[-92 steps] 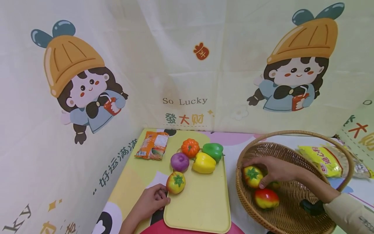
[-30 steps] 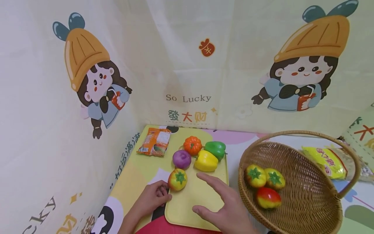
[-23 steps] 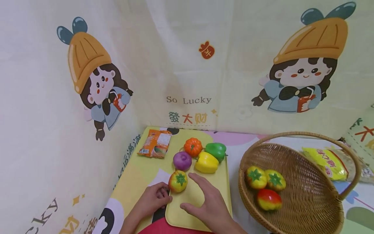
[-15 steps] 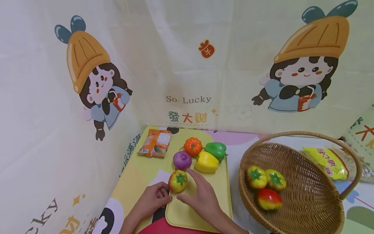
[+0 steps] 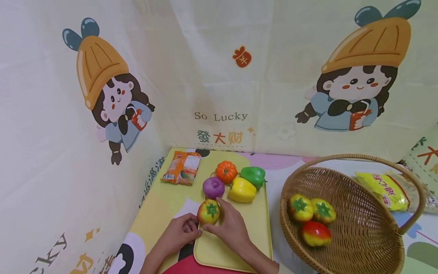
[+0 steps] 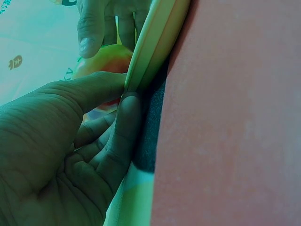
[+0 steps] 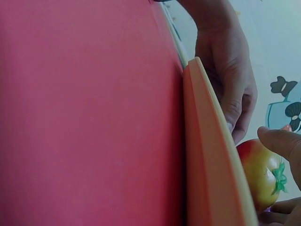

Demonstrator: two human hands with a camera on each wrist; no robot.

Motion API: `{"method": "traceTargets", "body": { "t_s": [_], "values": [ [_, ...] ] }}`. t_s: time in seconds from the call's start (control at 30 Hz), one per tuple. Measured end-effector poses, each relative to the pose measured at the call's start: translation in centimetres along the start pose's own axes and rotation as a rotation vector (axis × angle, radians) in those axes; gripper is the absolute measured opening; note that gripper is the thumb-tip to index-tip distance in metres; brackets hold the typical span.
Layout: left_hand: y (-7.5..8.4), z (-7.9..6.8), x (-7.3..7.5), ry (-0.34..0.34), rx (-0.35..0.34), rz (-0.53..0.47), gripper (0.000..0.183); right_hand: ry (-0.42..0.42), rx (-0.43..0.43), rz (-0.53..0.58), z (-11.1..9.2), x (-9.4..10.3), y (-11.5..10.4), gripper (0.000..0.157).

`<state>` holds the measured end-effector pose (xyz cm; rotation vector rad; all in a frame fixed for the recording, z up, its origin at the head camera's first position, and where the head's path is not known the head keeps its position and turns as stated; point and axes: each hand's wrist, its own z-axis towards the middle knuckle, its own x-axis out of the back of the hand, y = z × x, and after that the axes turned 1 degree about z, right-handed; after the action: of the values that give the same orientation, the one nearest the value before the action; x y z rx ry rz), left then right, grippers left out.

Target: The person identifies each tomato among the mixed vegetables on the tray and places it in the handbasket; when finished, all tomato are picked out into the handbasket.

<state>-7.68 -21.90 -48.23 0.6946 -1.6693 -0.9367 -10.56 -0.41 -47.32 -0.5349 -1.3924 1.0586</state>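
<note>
In the head view my left hand (image 5: 181, 232) pinches the left edge of a pale yellow tray (image 5: 236, 247); the left wrist view shows its thumb (image 6: 103, 84) and forefinger on either side of the rim. My right hand (image 5: 232, 226) reaches over the tray, its thumb and fingers spread around a red-and-yellow toy fruit (image 5: 208, 212) with a green star-shaped top. In the right wrist view its thumb (image 7: 280, 141) lies right at the side of that fruit. Behind are a purple toy onion (image 5: 213, 187), a yellow bell pepper (image 5: 242, 190), a green one (image 5: 253, 176) and an orange pumpkin (image 5: 226, 172).
On the right stands a wicker basket (image 5: 362, 228) with a tall handle, holding 3 toy fruits (image 5: 316, 233). A yellow-labelled bag (image 5: 383, 190) lies behind it. An orange packet (image 5: 181, 167) lies at the back left. Printed cloth walls (image 5: 212, 76) enclose the table.
My right hand has come out of the basket, crossed left over the tray and drawn its thumb and fingers in around the toy fruit. My left hand has stayed at the tray's edge.
</note>
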Motion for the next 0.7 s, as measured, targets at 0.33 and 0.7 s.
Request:
{"method": "traceTargets", "body": {
  "t_s": [0.33,0.7],
  "values": [
    [-0.09,0.06,0.14,-0.003,-0.004,0.002,0.032,-0.009,-0.035,-0.001,0.54,-0.49,0.25,0.09],
    [0.03,0.07,0.08,-0.006,0.008,-0.009,0.034,-0.022,-0.01,-0.011,0.59,-0.55,0.44,0.086]
  ]
}}
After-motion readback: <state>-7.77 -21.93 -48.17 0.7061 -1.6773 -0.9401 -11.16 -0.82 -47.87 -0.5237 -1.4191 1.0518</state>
